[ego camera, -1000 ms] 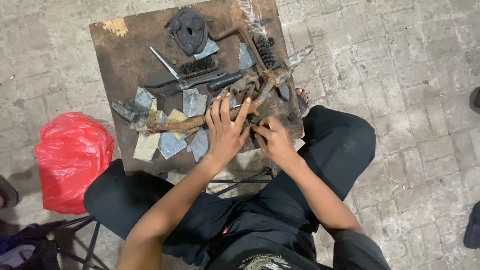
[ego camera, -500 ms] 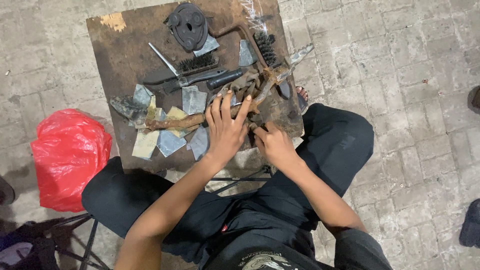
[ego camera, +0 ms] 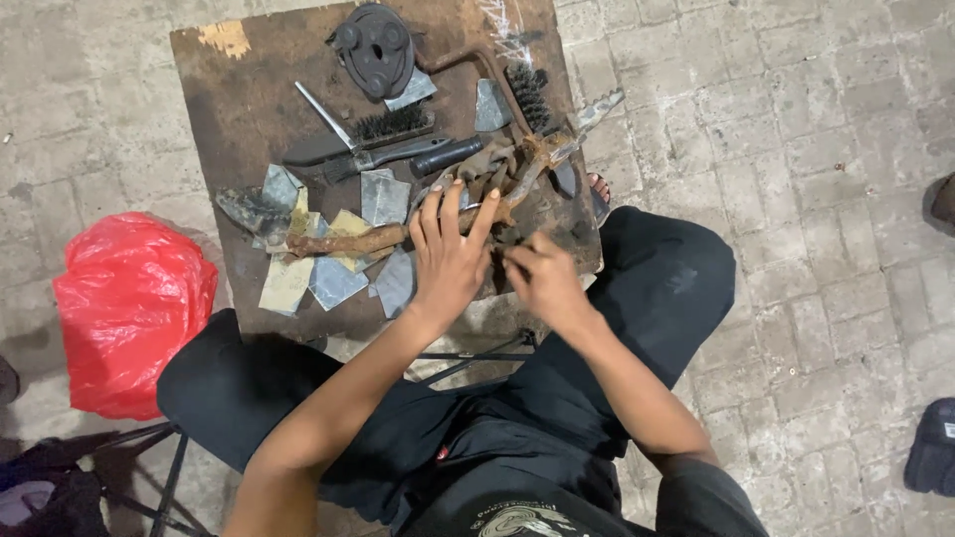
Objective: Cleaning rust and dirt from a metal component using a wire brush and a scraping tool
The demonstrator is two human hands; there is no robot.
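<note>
My left hand (ego camera: 447, 257) lies flat with fingers spread on the rusty long-handled shears (ego camera: 398, 235) that stretch across the dark wooden board (ego camera: 249, 109). The shears' handle points left and their jaws lie near the board's right edge. My right hand (ego camera: 542, 280) is curled with fingertips pinched together at the board's near right edge; what it pinches is too small to see. Several grey and yellowish sheet-metal offcuts (ego camera: 333, 281) lie around the shears' handle.
Farther back on the board lie a wire brush (ego camera: 393, 124), a dark-handled tool (ego camera: 378, 157), a second brush (ego camera: 527, 94) and a black round metal part (ego camera: 374, 45). A red plastic bag (ego camera: 129, 308) sits on the paved ground at left. A dark shoe (ego camera: 935, 447) is at right.
The left hand has stayed pressed on the shears, its fingers slightly shifted. The right hand has kept working at the same spot. The view has shifted a little.
</note>
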